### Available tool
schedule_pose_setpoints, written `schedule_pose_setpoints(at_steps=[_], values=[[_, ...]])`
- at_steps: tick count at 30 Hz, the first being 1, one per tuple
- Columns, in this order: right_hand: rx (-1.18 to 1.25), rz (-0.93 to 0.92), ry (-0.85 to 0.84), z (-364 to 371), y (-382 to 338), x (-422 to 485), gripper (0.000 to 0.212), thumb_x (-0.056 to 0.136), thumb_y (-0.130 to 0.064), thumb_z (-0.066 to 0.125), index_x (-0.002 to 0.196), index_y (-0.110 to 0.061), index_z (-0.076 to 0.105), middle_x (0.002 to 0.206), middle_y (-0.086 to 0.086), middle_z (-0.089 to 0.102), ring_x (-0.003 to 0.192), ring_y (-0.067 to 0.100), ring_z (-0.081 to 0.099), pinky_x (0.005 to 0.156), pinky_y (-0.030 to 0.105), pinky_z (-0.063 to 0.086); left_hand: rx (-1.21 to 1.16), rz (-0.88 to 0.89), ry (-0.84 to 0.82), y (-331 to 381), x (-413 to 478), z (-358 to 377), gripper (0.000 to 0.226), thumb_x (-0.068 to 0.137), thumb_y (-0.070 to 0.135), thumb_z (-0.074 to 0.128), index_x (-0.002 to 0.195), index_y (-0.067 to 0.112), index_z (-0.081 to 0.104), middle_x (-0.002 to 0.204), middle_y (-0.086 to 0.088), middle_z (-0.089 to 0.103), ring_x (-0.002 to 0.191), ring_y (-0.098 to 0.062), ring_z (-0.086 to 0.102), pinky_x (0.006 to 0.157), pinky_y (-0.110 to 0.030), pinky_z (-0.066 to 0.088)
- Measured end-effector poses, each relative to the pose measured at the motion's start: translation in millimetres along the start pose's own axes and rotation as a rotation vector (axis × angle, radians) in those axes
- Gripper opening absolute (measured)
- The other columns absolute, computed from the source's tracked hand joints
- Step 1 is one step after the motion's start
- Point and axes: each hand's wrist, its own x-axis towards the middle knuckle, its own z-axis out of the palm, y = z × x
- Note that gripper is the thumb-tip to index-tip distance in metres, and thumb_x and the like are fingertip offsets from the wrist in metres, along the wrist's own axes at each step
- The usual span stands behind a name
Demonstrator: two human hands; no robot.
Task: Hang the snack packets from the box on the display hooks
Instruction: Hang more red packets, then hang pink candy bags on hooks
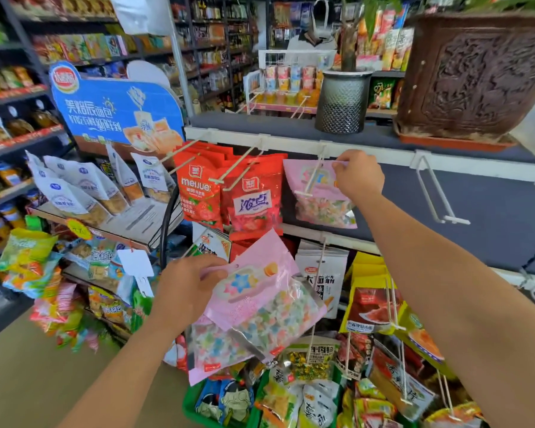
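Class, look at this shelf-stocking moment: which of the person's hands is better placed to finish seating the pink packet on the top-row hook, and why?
The right hand: it grips the top edge of the pink packet already threaded on the hook. The left hand is lower, busy holding spare pink packets.

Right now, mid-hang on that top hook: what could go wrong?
1. The right hand pinches only the top corner of the pink packet on the hook; it may tilt and miss the prongs.
2. The left hand holds a loose stack of pink packets by one end; the lower ones could slip.
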Motion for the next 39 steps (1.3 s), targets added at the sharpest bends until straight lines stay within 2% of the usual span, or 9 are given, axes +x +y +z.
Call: schedule_pose_setpoints(at_steps=[5,8,14,18,21,26,30,33,39], values=[[-0.020,-0.021,0.142,-5.1,4.2,-34.8,0.033,0.093,-0.028,0.060,0.125,-0.020,0.060,0.128,0.005,0.055,0.117,0.028,0.052,0.079,0.038,0.047,0.019,0.019,-0.021,1.7,-1.9,-1.9,0.012,0.086,0.021,0.071,0.094,0.029,0.076,0.082,0.021,0.071,0.081,-0.006,0.067,0.074,-0.031,0.055],[0.038,-0.060,0.163,-13.0,9.5,-89.4,0.035,0.091,-0.026,0.064,0.124,-0.018,0.060,0.125,0.007,0.054,0.117,0.028,0.050,0.081,0.039,0.047,0.020,0.018,-0.004,6.1,-3.9,-6.3,0.014,0.087,0.019,0.071,0.099,0.021,0.076,0.092,0.006,0.074,0.081,-0.010,0.064,0.076,-0.027,0.050],[0.353,-0.207,-0.371,-11.7,-9.4,-198.7,0.024,0.096,-0.028,0.061,0.118,-0.035,0.060,0.102,-0.011,0.063,0.086,0.011,0.061,0.079,0.030,0.052,0.022,0.007,-0.030,6.6,-13.2,-14.0,0.014,0.086,0.025,0.071,0.098,0.022,0.076,0.095,0.003,0.074,0.089,-0.015,0.067,0.078,-0.028,0.050],[0.273,-0.313,-0.479,-5.1,-35.6,-222.3,0.063,0.081,-0.038,0.078,0.136,-0.027,0.048,0.109,-0.009,0.057,0.095,0.015,0.057,0.079,0.033,0.050,0.008,0.045,-0.083,10.3,-23.8,-19.5,0.012,0.086,0.023,0.071,0.097,0.022,0.076,0.096,0.005,0.074,0.085,-0.008,0.064,0.072,-0.019,0.045],[0.261,-0.304,-0.449,-0.1,-42.6,-225.9,0.059,0.071,-0.032,0.086,0.118,-0.026,0.050,0.088,-0.009,0.052,0.079,0.014,0.052,0.066,0.036,0.044,-0.050,0.039,-0.114,9.6,-30.7,-24.1,0.011,0.085,0.019,0.072,0.095,0.021,0.076,0.094,0.006,0.072,0.087,-0.007,0.062,0.073,-0.011,0.042],[0.161,-0.380,-0.517,-3.2,-35.3,-225.4,0.026,0.075,-0.034,0.083,0.075,-0.027,0.057,0.076,-0.003,0.063,0.064,0.009,0.051,0.060,0.038,0.041,-0.119,0.040,-0.186,11.9,-39.8,-25.7,0.015,0.083,0.017,0.075,0.098,0.018,0.076,0.098,0.004,0.073,0.096,-0.012,0.064,0.090,-0.024,0.046],[0.098,-0.344,-0.499,-17.8,-23.7,-223.4,0.022,0.077,-0.033,0.082,0.071,-0.030,0.060,0.077,-0.005,0.063,0.075,0.017,0.059,0.071,0.041,0.050,-0.114,0.039,-0.160,8.5,-42.9,-31.7,0.015,0.082,0.016,0.075,0.097,0.015,0.076,0.097,0.003,0.072,0.095,-0.012,0.063,0.091,-0.028,0.046],[0.137,-0.302,-0.402,-37.2,-8.5,-217.6,0.017,0.078,-0.030,0.081,0.079,-0.022,0.066,0.079,0.001,0.065,0.077,0.022,0.059,0.070,0.038,0.046,-0.128,0.025,-0.119,2.2,-43.2,-40.9,0.008,0.081,0.015,0.076,0.089,0.016,0.075,0.090,0.005,0.071,0.092,-0.013,0.065,0.088,-0.030,0.047],[0.121,-0.239,-0.188,-64.3,1.6,-197.4,0.025,0.079,-0.033,0.077,0.068,-0.035,0.055,0.074,-0.005,0.065,0.080,0.025,0.060,0.068,0.042,0.051,-0.012,0.016,-0.108,1.2,-43.6,-43.7,0.006,0.085,0.020,0.072,0.091,0.021,0.074,0.091,0.003,0.073,0.092,-0.017,0.065,0.087,-0.036,0.050]])
